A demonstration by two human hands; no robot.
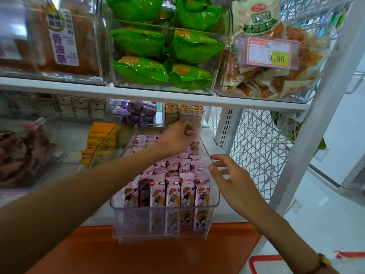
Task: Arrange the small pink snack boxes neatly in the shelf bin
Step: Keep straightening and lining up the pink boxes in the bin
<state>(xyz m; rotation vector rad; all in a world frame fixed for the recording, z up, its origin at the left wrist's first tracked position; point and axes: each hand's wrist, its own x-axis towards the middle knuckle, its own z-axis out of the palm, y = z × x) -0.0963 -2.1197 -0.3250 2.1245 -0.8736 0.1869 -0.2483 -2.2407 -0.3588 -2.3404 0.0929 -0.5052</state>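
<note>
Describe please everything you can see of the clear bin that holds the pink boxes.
The clear bin looks like transparent plastic, open on top, with rounded corners. It is pulled forward, its front past the shelf edge. Rows of upright pink boxes fill it. The left hand reaches over its back part; the right hand is at its right rim.

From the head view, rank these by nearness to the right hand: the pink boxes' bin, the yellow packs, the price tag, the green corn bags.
Measured from the right hand:
1. Bin: its right wall is at the fingertips.
2. Yellow packs: same shelf, to the left.
3. Price tag and green corn bags: both on the shelf above; too close to call.
</note>
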